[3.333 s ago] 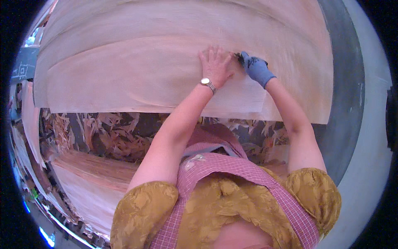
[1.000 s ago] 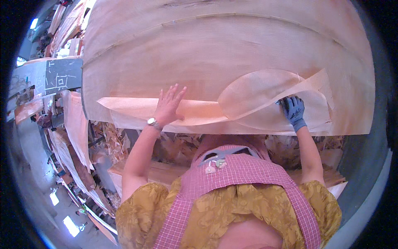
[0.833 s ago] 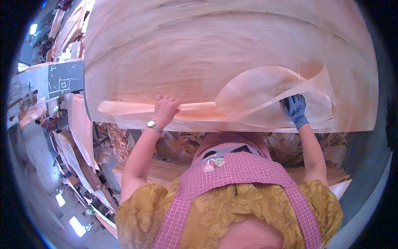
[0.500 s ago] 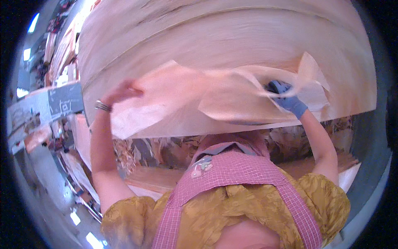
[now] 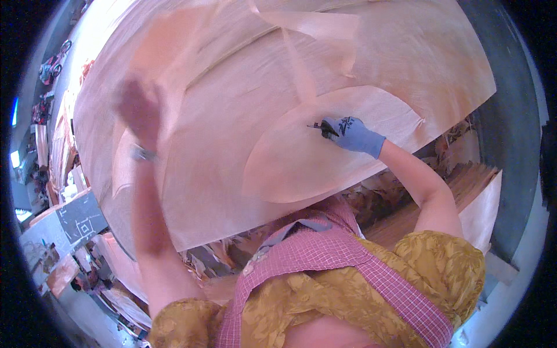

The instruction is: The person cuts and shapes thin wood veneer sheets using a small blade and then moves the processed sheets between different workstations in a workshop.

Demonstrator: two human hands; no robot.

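Blue-gloved, the right hand [image 5: 353, 135] is curled around a small dark tool [image 5: 329, 129], held over a lens-shaped piece [image 5: 296, 165] that is spread near the close edge of a large wood-toned sheet [image 5: 214, 191]; the left hand [image 5: 139, 110] is badly blurred at the left – its opening and any hold cannot be told; farther off, a curled strip [image 5: 325, 26] is seen.

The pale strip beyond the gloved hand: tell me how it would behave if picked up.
Probably floppy: the pale strip bends instead of lying straight. Likely light for its size, since it looks sheet-thin. It may tear easily, especially along the slender tail pointing toward the gloved right hand.
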